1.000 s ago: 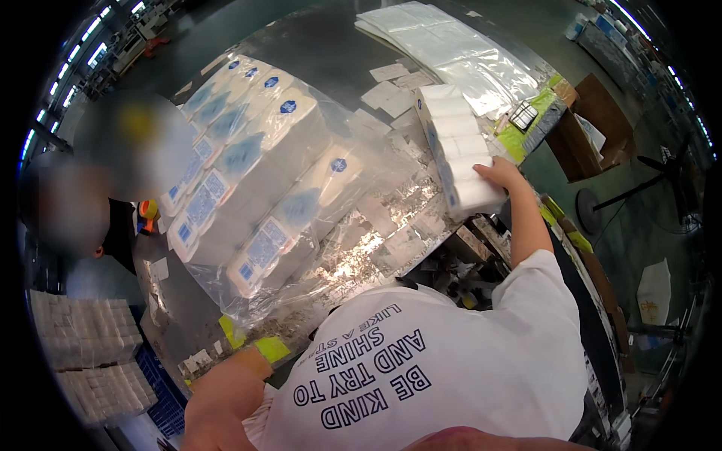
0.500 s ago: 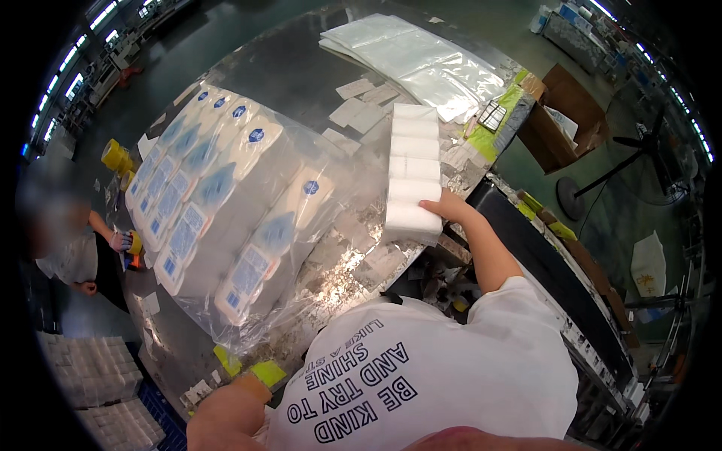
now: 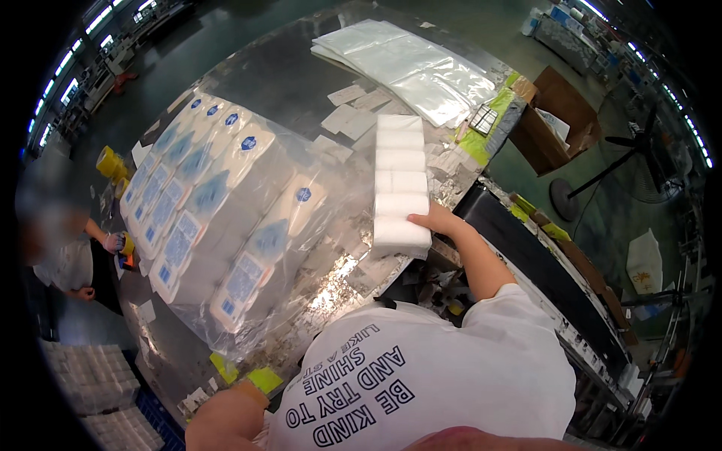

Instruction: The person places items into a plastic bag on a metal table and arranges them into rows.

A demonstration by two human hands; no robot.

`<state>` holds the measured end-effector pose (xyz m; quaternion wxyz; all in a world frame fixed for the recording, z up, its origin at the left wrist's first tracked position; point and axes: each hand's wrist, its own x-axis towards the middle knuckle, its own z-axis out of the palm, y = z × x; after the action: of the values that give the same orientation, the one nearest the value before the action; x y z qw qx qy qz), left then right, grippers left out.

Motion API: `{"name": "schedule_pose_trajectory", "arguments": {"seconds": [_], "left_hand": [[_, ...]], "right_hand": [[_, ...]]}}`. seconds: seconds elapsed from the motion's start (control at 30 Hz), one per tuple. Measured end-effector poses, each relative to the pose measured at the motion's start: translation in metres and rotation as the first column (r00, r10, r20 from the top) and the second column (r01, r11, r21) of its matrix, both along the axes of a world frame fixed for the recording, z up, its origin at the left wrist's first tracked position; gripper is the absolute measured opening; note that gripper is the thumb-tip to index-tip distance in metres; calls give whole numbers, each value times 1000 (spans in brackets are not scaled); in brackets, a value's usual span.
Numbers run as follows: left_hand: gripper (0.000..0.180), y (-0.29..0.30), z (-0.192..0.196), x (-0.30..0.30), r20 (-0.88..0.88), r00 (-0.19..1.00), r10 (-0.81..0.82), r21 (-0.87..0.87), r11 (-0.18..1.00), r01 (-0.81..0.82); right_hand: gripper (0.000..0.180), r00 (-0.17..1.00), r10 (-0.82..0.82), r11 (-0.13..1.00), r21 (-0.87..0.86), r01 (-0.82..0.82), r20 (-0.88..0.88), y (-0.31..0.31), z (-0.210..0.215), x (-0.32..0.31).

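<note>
A long row of white paper rolls [image 3: 401, 161] lies on the worktable, several joined end to end. My right hand [image 3: 430, 220] grips its near end from the right side. The thumb rests on top and the other fingers are hidden behind the row. To its left, a large clear plastic bag [image 3: 323, 218] encloses several printed packs [image 3: 207, 188] in white, cream and blue, set in rows. One pack [image 3: 263, 244] within the bag stands apart from the rest, nearer the rolls. My left arm bends at the lower left edge, and its hand is out of sight.
Flat clear plastic bags [image 3: 406, 64] are piled at the table's far side, near loose paper slips [image 3: 346, 116]. A dark conveyor belt [image 3: 534, 263] runs along the right, with a cardboard box [image 3: 560, 124] and a standing fan [image 3: 632, 161] beyond. A co-worker [image 3: 64, 240] stands at the left.
The row of rolls has slid slightly left and nearer with my right hand on it. My view has shifted a little. The bagged packs look unchanged.
</note>
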<state>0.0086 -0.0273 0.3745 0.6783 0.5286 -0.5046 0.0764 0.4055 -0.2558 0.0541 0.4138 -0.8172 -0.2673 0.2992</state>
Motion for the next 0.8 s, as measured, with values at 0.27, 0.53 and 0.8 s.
{"name": "schedule_pose_trajectory", "arguments": {"seconds": [0.27, 0.53, 0.8], "left_hand": [[24, -1, 3, 2, -18, 994, -107, 15, 994, 108], [24, -14, 0, -17, -123, 992, 3, -75, 997, -13], [23, 7, 56, -25, -582, 765, 276, 382, 923, -42]], "right_hand": [[63, 1000, -13, 1000, -18, 12, -16, 4, 4, -5], [71, 983, 55, 994, 107, -37, -175, -7, 0, -28], [91, 561, -72, 979, 49, 199, -824, -53, -3, -103]]}}
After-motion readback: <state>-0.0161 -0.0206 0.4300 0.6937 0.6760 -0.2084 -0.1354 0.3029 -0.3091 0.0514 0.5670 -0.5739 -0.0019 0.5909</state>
